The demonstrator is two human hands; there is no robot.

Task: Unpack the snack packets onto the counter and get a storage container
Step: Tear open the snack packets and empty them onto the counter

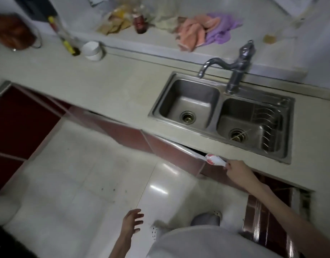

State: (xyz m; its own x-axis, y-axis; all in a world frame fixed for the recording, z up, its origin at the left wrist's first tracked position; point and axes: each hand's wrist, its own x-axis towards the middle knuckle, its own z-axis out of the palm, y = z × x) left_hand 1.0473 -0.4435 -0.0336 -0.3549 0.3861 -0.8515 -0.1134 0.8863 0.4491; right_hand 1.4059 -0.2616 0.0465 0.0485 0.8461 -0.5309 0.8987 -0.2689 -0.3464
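One packet (215,160), white-red, pinched in your right hand (237,169) at counter (112,90) edge below sink (222,116). Lift it clear, set it flat left of sink. Left hand (131,221) empty, fingers spread. Container not visible.

You have bare counter (97,86) left of the sink (222,116); at the far edge a white cup (93,50) and cloths (207,30) block you.

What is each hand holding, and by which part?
The right hand grips a white, red-marked packet-like object by its near end, at the counter's front edge. The left hand holds nothing.
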